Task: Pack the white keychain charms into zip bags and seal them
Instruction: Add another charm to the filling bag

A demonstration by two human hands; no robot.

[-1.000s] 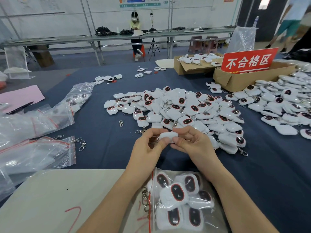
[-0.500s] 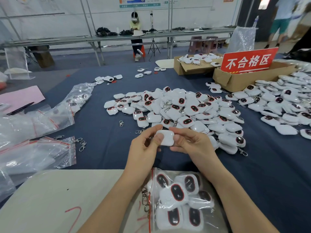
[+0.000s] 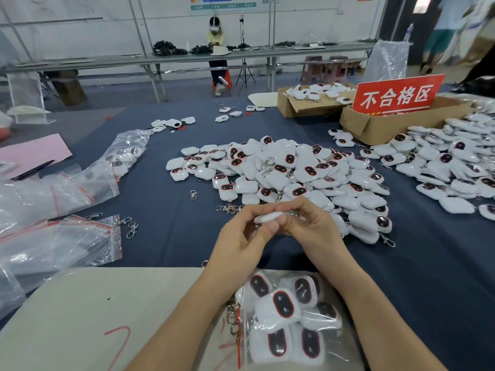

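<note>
Frame centre: you are pinching one white keychain charm (image 3: 267,217) between left hand (image 3: 241,238) and right hand (image 3: 314,228), fingers of both curling onto it | filled zip bag (image 3: 284,319) is lying bottom centre | charm pile (image 3: 294,172) is sitting just beyond

- Bare blue cloth (image 3: 160,199) lies open left of the left hand (image 3: 241,236), out to the empty zip bags (image 3: 53,245).
- A few loose metal clips (image 3: 131,228) lie near those bags' edge.
- The big pile of charms (image 3: 281,172) fills the cloth just behind the hands. The right hand (image 3: 313,228), sharing one held charm (image 3: 267,216) with the left, is just beside it.
- More bare cloth opens on the right, in front of the second pile (image 3: 455,170).
- The full zip bag (image 3: 289,317) lies under both forearms.
- Cardboard boxes (image 3: 388,127) block the far right.
</note>
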